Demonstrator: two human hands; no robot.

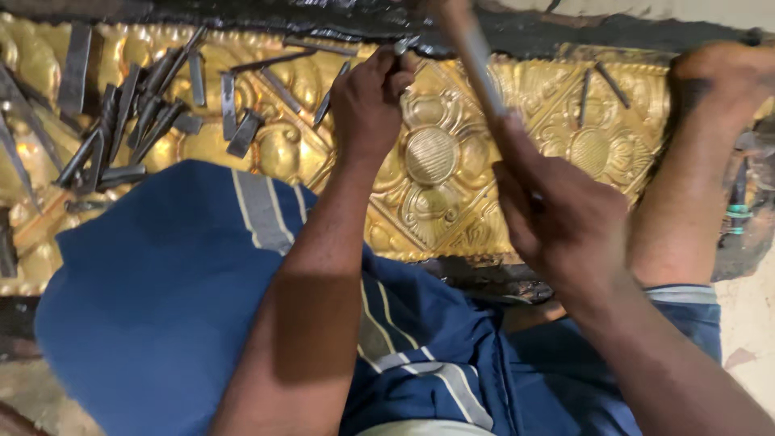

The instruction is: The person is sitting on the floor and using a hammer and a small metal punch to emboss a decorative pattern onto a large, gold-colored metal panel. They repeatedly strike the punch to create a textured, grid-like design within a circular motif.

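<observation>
A long embossed brass sheet (452, 202) with flower reliefs lies on a black bed in front of me. My left hand (370, 101) pinches a thin steel punch (401, 48) upright against the sheet's upper edge. My right hand (557, 214) grips a wooden hammer handle (472, 48) that is raised and blurred; the hammer head is out of view at the top. My blue-clad knees are under both arms.
Several dark steel punches (129, 121) lie scattered on the sheet's left part, and two more punches (601, 85) lie at the right. My bare foot (694, 145) rests on the sheet's right end. The black pitch border (565, 32) runs along the far edge.
</observation>
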